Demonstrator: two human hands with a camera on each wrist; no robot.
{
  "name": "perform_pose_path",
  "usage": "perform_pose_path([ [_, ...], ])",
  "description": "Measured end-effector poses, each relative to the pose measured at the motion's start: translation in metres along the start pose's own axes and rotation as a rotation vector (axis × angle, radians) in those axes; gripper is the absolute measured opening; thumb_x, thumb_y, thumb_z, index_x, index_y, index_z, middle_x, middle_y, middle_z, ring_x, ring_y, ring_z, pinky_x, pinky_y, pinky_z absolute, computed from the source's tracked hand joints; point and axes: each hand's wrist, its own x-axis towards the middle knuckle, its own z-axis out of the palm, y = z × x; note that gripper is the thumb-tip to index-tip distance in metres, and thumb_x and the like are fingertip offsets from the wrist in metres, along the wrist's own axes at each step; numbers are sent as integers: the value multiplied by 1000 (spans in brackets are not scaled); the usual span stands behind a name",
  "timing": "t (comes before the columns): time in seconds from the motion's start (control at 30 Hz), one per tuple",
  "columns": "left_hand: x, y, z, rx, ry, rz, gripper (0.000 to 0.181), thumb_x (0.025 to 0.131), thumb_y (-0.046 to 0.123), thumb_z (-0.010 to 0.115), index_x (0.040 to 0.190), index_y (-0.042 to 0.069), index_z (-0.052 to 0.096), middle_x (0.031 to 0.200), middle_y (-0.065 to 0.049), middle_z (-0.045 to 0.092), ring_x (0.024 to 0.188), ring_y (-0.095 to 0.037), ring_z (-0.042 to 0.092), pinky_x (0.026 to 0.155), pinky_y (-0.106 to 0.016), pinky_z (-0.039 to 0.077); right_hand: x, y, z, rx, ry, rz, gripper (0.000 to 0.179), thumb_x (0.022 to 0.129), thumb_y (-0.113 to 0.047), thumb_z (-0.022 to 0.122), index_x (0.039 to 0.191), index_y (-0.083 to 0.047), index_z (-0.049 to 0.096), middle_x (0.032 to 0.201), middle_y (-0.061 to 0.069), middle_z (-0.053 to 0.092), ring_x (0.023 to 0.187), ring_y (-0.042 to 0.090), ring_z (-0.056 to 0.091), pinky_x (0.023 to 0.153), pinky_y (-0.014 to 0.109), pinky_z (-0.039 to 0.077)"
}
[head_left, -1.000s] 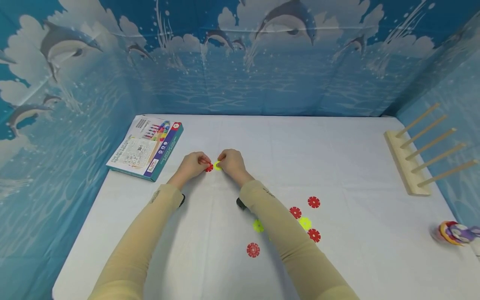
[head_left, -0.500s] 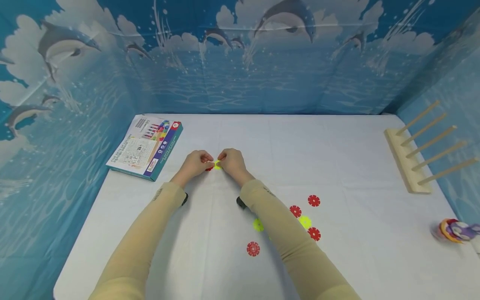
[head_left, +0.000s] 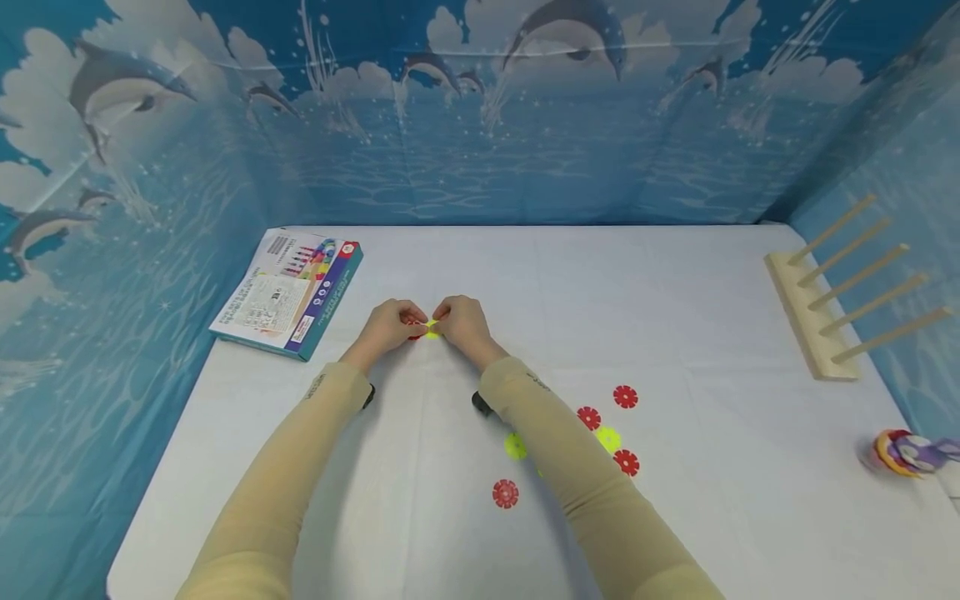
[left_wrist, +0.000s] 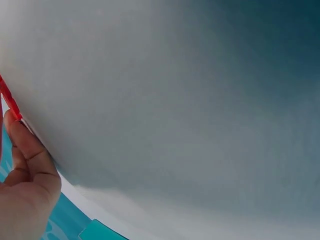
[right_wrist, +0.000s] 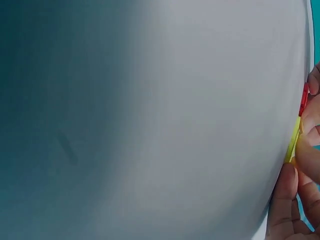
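1. One white table [head_left: 675,300] is carrying all the pieces, and the work is sitting toward its left half.
2. Two sleeved arms are stretching forward over it: the left sleeve [head_left: 262,483] is slanting in from the lower left, the right sleeve [head_left: 592,475] from the lower right, with both wrists pointing inward.
3. A printed box [head_left: 285,292] is lying beyond the left sleeve; a wooden peg stand [head_left: 810,321] is standing well apart at the far right.
4. The left grip [head_left: 386,325] is pinching a red disc [right_wrist: 303,99], its fingers bending and its back facing up.
5. The right grip [head_left: 462,323] is mirroring that pose just beside it, holding a yellow disc [right_wrist: 293,141] between thumb and fingers.
6. Loose discs are lying near the right sleeve, among them a red piece [head_left: 506,494] and a yellow piece [head_left: 515,446].
7. The two held discs are meeting edge to edge between the grips, so the step in hand is probably joining them at their rims. Fingers are hiding the slots; whether they are engaging, I cannot tell.
8. The next move seems to be calling for lining up slot with slot, then pressing evenly while neither disc is twisting.
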Motion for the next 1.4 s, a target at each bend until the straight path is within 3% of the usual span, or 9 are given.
perform_pose_path([
  [0.2,-1,0,1,-10,-1,-4,18,90,19,72,104,7,71,100,-11,56,92,-23,52,79,-31,42,-1,6,-7,30,-35,10,17,89,-14,72,102,-4,72,100,11,72,93,23,64,85,33,51],
  [0.4,-1,2,0,-28,0,-41,18,91,20,71,106,8,71,108,-13,55,98,-26,49,89,-37,43,-9,18,-37,123,-121,75,23,91,-20,69,110,-7,70,106,9,70,90,20,66,82,31,53],
  [0.6,-1,4,-1,-28,8,-20,18,91,17,71,106,7,71,107,-14,55,97,-26,49,88,-37,43,-37,32,-76,142,-289,82,33,92,-24,67,121,-9,66,114,7,68,99,20,66,90,34,51],
  [0.73,-1,2,-1,-21,16,5,18,91,15,70,106,6,71,104,-13,55,95,-24,48,84,-35,42,-63,48,-96,113,-352,24,32,94,-23,66,123,-8,66,115,8,68,104,21,63,94,38,49],
  [1.07,-3,1,2,-29,15,5,17,91,15,70,106,6,70,104,-13,54,94,-24,47,83,-34,40,-121,92,-119,76,-389,-12,27,92,-19,69,115,-6,67,106,5,71,95,16,64,89,36,51],
  [1.2,-3,2,2,-30,12,2,17,92,15,69,106,6,69,104,-13,53,95,-24,46,83,-33,40,-135,111,-126,25,-367,-28,25,90,-20,71,111,-8,69,107,5,70,96,17,64,85,35,52],
  [1.4,-6,4,1,-49,-2,-19,17,92,16,69,107,6,69,108,-14,54,99,-26,47,88,-36,42,-151,132,-134,-14,-348,-8,25,87,-19,75,109,-10,70,110,5,70,102,22,63,90,41,52],
])
